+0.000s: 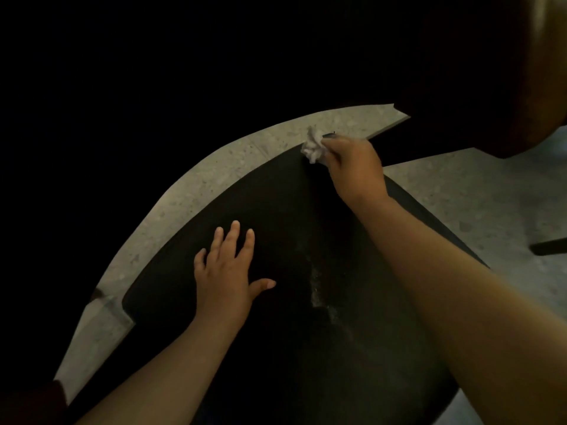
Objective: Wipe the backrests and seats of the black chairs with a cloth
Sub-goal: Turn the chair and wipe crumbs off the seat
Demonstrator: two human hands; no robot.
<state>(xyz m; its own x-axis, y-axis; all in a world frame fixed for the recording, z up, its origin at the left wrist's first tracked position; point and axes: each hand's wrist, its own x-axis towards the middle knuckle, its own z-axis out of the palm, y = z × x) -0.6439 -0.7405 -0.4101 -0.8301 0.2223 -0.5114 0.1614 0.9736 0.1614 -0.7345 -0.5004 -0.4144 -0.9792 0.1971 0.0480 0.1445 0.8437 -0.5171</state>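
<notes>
Right hand (352,167) pinches the cloth (313,145) at the seat (276,210) edge; left hand (227,271) lies spread flat. I'd wipe back over that dusty streak (316,286).

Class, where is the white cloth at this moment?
Head view, right of centre: the right hand grips the cloth at the far edge of the black chair.

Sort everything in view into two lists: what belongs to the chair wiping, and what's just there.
Job: black chair seat, white cloth, right hand gripping the cloth, left hand flat on the seat.
Just there: speckled floor, brown furniture top right, dark leg at right.
</notes>
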